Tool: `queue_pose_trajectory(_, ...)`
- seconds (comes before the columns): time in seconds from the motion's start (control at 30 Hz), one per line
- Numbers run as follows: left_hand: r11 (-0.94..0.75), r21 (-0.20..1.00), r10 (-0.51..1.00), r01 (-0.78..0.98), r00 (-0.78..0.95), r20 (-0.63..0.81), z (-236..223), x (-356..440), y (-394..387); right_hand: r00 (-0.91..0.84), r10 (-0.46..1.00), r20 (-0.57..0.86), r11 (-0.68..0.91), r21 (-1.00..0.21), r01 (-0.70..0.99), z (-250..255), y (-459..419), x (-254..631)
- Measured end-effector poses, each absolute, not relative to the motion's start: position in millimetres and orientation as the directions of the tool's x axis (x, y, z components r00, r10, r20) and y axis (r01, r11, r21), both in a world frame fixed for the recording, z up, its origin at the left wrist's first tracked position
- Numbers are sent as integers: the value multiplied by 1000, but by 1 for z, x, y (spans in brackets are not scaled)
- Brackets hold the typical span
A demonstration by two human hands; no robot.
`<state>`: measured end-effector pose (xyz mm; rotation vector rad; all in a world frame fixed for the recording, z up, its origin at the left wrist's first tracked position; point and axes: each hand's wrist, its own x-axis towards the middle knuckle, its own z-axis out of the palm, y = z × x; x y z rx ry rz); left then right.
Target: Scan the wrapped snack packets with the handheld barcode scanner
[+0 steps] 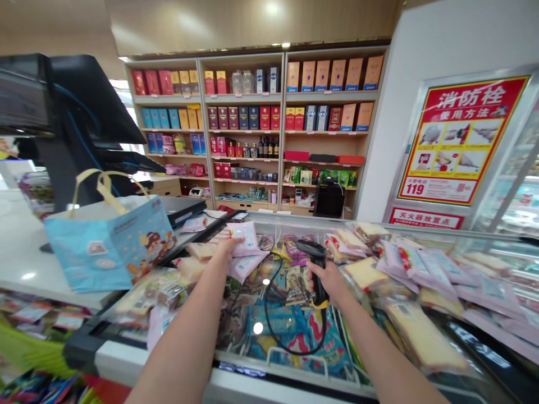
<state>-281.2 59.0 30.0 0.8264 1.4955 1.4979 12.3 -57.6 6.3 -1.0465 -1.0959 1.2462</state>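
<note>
Two hands out in front of me, both occupied, over a glass-topped display cabinet (126, 365) (pale front edge, dark corner). Left hand (233, 244): fingers closed on the near edge of a pink packet (248, 237); a second pale packet (248, 265) sits directly below it. Right hand (330, 280): fingers wrapped around the grip of a black handheld scanner (314, 248), upright, head turned toward my left. Its black cable (266, 314) leaves the foot of the grip and makes a wide loop above the glass.

Surface: glass carries round light reflections; coloured packets, blue ones (273, 322) nearest me, show through it. Wrapped bread slices (425, 331) and more pink packets (433, 266) are heaped to the right of my right hand; further wrapped food lies left of my left forearm.

Room: on the left, a white counter (17, 241) with a light-blue carrier bag (92, 252), yellow handles up, and a dark monitor (96, 95) behind it. Far wall: wooden shelving (284, 96) with rows of boxes and bottles. Right wall: framed red sign (463, 137), number 119 legible. Ceiling lights on.
</note>
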Motion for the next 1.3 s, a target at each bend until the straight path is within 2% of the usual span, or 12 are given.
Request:
queue_pose_trajectory(0.1,44,958,943,-282,-306,-133,38,-263,51,-12,998,62,59,-983,-173,6,-60,13)
queue_pose_trajectory(0.23,-24,925,987,-380,-156,-39,32,-236,45,-83,995,61,46,-982,-182,10,-66,13)
queue_pose_trajectory(0.33,-98,936,984,-337,-174,41,15,-221,48,-149,988,32,7,-985,-171,15,-71,13)
queue_pose_trajectory(0.5,-149,956,965,-253,-247,85,0,-214,57,-176,984,-4,-25,-993,-113,17,-75,10)
queue_pose_trajectory(0.63,-150,957,968,-250,-235,90,1,-213,56,-218,976,-11,-22,-999,-49,14,-76,8)
queue_pose_trajectory(1.3,-139,975,971,-172,-215,100,1,-210,53,-275,961,-23,-26,-1000,-7,8,-74,6)
